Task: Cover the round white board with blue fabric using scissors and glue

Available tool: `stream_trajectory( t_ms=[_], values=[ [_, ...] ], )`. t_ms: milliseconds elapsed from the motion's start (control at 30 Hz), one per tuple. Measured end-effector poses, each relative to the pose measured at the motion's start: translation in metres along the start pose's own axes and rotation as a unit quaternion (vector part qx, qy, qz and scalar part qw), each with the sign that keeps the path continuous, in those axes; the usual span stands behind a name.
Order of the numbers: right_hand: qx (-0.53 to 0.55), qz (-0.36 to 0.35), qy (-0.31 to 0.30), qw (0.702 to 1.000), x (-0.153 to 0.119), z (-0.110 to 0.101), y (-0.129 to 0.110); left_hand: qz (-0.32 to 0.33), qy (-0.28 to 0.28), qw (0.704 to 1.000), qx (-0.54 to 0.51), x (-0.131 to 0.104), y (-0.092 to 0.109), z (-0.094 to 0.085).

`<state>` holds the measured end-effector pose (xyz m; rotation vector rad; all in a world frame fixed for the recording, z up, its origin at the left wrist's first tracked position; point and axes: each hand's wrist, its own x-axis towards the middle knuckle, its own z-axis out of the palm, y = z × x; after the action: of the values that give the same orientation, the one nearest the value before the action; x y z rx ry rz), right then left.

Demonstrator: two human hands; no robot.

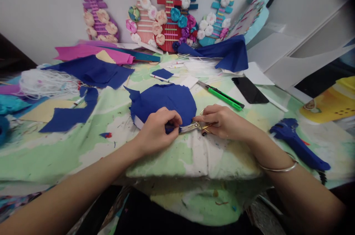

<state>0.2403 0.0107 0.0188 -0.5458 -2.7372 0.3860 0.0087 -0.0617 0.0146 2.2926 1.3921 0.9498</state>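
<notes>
A rounded piece of dark blue fabric (166, 100) lies in front of me, with a pale layer showing under its lower left edge. My left hand (159, 129) pinches the near edge of this fabric between thumb and fingers. Gold-handled scissors (196, 125) sit in my right hand (222, 121), its fingers through the loops. Their blades point left, toward my left fingertips at the fabric's edge. My left fingers partly hide the blade tips, so I cannot tell whether they are cutting.
A green utility knife (224, 98) and a black phone (250, 90) lie beyond my right hand. A blue glue gun (299, 142) rests at right. Blue fabric scraps (73, 115) and white cord (50, 81) are at left. Flower-decorated instrument shapes (169, 20) lean against the wall.
</notes>
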Motion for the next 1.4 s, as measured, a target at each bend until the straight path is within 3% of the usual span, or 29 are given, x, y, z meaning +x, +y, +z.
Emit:
stream_trajectory(
  t_ms=[700,833,1000,1167,1400],
  values=[
    [0.0,-0.004,-0.012,1.0,0.007,0.005,-0.004,-0.019,-0.007,0.999,-0.029,0.001,-0.002,-0.002],
    [0.012,-0.006,-0.004,1.0,0.006,0.006,-0.004,0.015,-0.021,0.999,-0.025,0.001,-0.004,-0.009],
    [0.022,0.004,-0.009,1.0,0.005,0.005,-0.005,0.071,-0.076,0.994,0.014,-0.007,-0.014,-0.026],
    [0.027,0.002,-0.015,1.0,0.005,0.005,-0.005,0.034,-0.066,0.997,0.0,-0.012,-0.023,-0.028],
    [0.019,0.004,-0.029,0.999,0.007,0.005,-0.01,0.006,-0.058,0.998,-0.027,-0.009,-0.019,-0.027]
  ],
)
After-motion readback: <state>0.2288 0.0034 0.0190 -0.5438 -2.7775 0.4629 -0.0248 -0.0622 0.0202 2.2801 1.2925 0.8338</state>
